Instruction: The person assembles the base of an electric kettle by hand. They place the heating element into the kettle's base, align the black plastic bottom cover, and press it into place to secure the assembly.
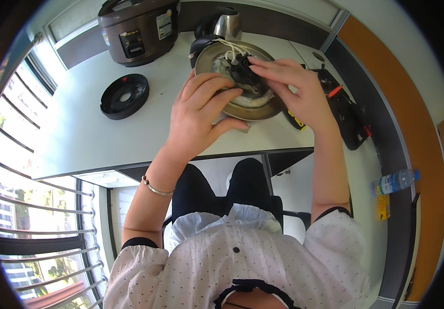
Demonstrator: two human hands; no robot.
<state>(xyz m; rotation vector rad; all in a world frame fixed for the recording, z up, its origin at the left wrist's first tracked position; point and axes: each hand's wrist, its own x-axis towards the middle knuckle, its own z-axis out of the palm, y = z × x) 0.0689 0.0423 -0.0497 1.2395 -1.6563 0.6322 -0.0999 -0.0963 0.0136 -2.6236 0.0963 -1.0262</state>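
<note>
A steel kettle body (271,109) stands on the table before me, its underside facing up and opened. White wires (232,49) and a round black plastic part (241,69) sit inside the rim. My left hand (201,105) wraps the near left side of the kettle, fingertips over the rim beside the black part, thumb low on the outside. With bent fingers, my right hand (295,85) grips the top of the black part; its fingertips partly hide it. A round black plastic base cover (124,96) with a central hole lies to the left.
A brown rice cooker (138,33) stands at the back left. Behind the kettle is a shiny metal vessel (228,26). At right lies a black tool case (353,121) with a red-handled tool (335,91). Farther right are a water bottle (398,181) and a yellow pack (383,207).
</note>
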